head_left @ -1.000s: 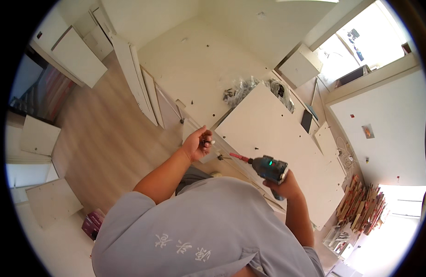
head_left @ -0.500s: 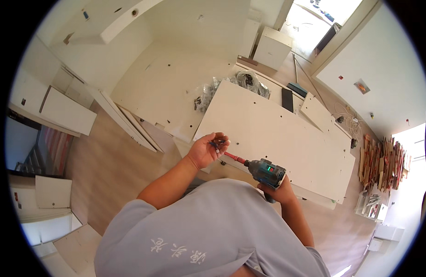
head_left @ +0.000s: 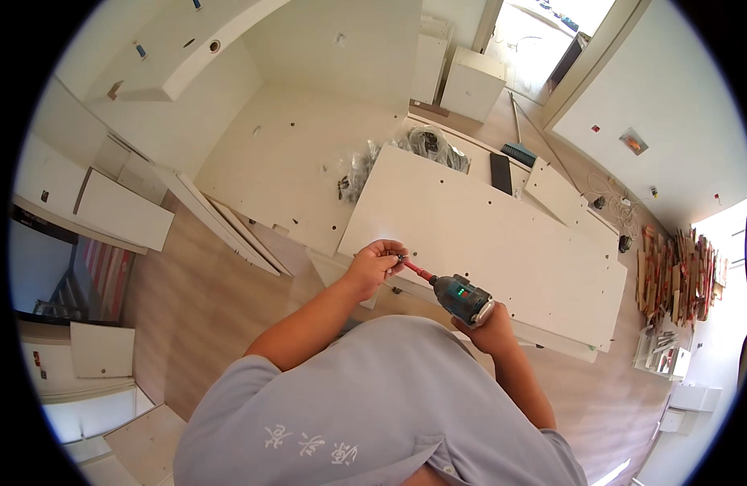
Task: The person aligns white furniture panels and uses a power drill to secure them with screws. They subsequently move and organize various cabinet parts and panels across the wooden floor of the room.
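Torso: grey shirt (head_left: 365, 405) fills the lower middle of the view, both forearms reaching up from it.
Right hand: right hand (head_left: 480, 322) is wrapped around the grip of a dark cordless screwdriver (head_left: 463, 296), holding it tight, with its nose aimed toward the other hand.
Bit: a red bit (head_left: 417, 271) runs from the tool's nose to the fingertips of the other hand.
Left hand: left hand (head_left: 375, 263) is pinched closed at the tip of the bit; whether a screw sits between the fingers is too small to tell.
Work panel: large white board (head_left: 503, 235) with small drilled holes lies flat just beyond both hands; the hands meet at its near edge.
Floor: pale wood floor (head_left: 187, 300) beneath, to the left.
Further panels: another white panel (head_left: 300, 162) lies flat beyond the board, and slim white boards (head_left: 219, 219) lie to its left.
Hardware: clear bags of fittings (head_left: 426, 146) rest at the board's far edge.
Far right: a heap of wooden slats (head_left: 673, 275) lies by the wall.
Far end: a small white cabinet (head_left: 471, 85) stands near the doorway.
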The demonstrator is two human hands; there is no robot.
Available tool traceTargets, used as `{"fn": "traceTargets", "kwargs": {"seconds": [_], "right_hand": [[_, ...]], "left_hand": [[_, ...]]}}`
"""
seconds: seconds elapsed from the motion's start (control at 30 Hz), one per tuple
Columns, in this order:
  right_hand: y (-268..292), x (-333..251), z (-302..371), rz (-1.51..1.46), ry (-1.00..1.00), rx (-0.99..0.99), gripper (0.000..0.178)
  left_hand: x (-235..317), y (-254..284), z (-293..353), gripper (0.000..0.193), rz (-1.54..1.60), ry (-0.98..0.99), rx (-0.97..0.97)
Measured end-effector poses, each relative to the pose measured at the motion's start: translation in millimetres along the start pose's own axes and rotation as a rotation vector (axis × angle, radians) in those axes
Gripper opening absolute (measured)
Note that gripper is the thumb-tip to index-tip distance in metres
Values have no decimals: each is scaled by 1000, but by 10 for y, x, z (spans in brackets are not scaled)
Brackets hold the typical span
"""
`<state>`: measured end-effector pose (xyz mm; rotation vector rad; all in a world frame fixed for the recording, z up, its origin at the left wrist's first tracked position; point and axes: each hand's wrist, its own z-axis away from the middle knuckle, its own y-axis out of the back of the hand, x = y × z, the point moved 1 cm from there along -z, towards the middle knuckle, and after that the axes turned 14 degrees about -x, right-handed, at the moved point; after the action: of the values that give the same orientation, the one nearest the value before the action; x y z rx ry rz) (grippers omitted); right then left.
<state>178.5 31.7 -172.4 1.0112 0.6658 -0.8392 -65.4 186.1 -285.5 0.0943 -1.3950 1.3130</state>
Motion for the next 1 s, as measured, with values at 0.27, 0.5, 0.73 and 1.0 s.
{"fn": "traceTargets", "kwargs": {"seconds": [0.27, 0.5, 0.73, 1.0], "right_hand": [[-30, 107, -87, 20, -119, 18, 36], [-72, 168, -84, -7, -87, 22, 37], [-105, 221, -45, -102, -9, 63, 35], [-69, 158, -60, -157, 22, 70, 33]], "left_hand": [[-224, 272, -406, 22, 87, 126, 223], [-232, 280, -466, 41, -83, 67, 225], [-83, 215, -353, 47, 38, 1, 127], [22, 44, -312, 22, 376, 60, 43]]}}
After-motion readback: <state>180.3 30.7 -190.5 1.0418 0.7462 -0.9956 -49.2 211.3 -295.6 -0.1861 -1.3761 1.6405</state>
